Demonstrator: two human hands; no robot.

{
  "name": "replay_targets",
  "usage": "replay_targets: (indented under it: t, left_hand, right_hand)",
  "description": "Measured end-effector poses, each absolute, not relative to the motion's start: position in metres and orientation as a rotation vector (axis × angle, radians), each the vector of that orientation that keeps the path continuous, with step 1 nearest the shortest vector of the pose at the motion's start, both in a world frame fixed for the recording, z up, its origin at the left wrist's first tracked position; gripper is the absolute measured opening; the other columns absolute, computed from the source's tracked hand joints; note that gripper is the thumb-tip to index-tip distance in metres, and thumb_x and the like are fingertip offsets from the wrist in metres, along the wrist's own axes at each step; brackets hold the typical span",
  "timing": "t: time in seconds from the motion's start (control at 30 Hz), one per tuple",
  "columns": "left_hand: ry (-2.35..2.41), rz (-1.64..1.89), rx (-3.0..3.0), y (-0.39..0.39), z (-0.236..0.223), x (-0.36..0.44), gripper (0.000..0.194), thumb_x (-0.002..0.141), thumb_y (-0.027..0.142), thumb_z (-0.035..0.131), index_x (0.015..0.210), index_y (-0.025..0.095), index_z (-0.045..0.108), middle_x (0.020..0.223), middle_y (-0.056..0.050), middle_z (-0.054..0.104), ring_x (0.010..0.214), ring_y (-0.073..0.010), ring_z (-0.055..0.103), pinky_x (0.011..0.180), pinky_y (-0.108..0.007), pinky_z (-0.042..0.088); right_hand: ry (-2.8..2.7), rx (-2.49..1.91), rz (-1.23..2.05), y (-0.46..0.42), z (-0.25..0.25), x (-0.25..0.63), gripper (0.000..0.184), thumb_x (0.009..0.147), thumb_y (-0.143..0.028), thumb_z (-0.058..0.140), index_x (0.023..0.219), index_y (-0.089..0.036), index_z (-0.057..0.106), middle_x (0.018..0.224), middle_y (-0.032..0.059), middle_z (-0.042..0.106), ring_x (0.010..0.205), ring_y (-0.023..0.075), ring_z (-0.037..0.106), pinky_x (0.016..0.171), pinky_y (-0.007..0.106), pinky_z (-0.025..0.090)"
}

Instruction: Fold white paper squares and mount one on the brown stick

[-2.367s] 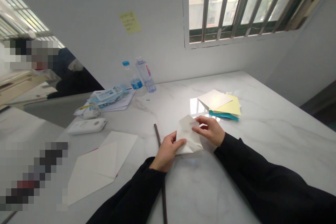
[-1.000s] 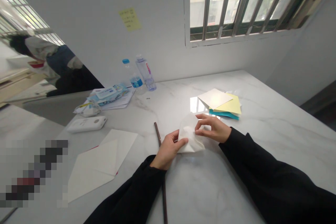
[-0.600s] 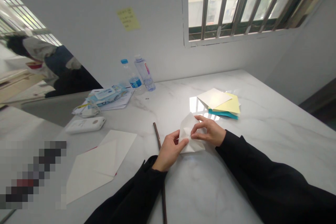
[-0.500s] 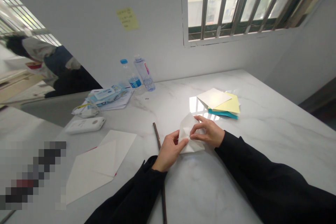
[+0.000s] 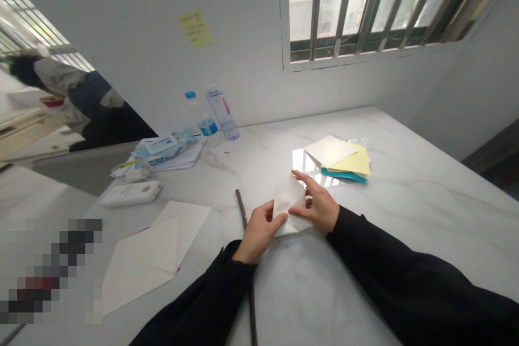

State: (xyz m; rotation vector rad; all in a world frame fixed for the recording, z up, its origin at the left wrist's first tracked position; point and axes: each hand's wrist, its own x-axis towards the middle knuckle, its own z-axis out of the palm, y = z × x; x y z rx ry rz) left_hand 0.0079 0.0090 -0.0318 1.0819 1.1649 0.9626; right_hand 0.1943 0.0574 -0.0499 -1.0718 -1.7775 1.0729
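Observation:
Between my two hands is a folded piece of white paper (image 5: pixel 288 197), creased into layers, its lower edge close to the marble-patterned table. My left hand (image 5: pixel 261 228) pinches its left side, thumb on top and fingers behind. My right hand (image 5: pixel 318 203) holds the right side, with the thumb lying on the front near the left thumb and the index finger raised by the top edge. The right hand's other fingers are partly hidden behind the paper. A thin dark brown stick (image 5: pixel 242 206) lies under my left wrist and sleeve.
Stacked paper sheets, with a yellow sheet (image 5: pixel 352 159) and a blue one, lie to the right. Cream-coloured sheets (image 5: pixel 141 254) and a white device (image 5: pixel 132 193) are at left. Two plastic bottles (image 5: pixel 222 111) and a wipes pack (image 5: pixel 166 147) stand near the wall. A person (image 5: pixel 81 97) sits beyond.
My right hand has shifted slightly left and turned; its thumb now presses the paper's front and its index finger has lifted. The paper's right side looks more folded in. My left hand stays nearly still.

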Motion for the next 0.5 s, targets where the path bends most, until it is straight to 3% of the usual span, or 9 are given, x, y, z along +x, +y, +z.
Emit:
replay_targets:
  t: [0.07,0.17,0.5]
  left_hand:
    - [1.157,0.964,1.061,0.009,-0.032,0.007,0.046,0.076,0.030,0.078,0.118,0.011,0.072,0.103,-0.010,0.079,0.094,-0.0266,0.072,0.084,-0.033,0.054]
    - [1.151,0.965,1.037,0.010,-0.033,0.005,0.051,0.075,0.032,0.080,0.121,0.012,0.071,0.105,-0.011,0.078,0.091,-0.0261,0.072,0.081,-0.033,0.054]
    - [1.057,0.963,0.989,0.010,-0.036,0.001,0.052,0.079,0.033,0.080,0.125,0.012,0.069,0.109,-0.012,0.077,0.094,-0.0256,0.072,0.082,-0.032,0.053]
  right_hand:
    - [-1.667,-1.108,1.236,0.059,-0.054,0.194,0.106,0.070,-0.028,0.085,0.158,-0.027,0.027,0.138,0.0174,0.056,0.086,0.0214,0.071,0.068,0.035,0.061]
    - [-1.548,-1.067,1.455,0.062,-0.060,0.194,0.108,0.072,-0.029,0.085,0.160,-0.026,0.021,0.117,0.0128,0.069,0.084,0.0224,0.074,0.077,0.041,0.063]
    - [-1.506,-0.963,1.532,0.066,-0.058,0.194,0.086,0.070,-0.026,0.083,0.145,-0.017,0.043,0.101,0.0080,0.074,0.087,0.0231,0.072,0.077,0.037,0.059]
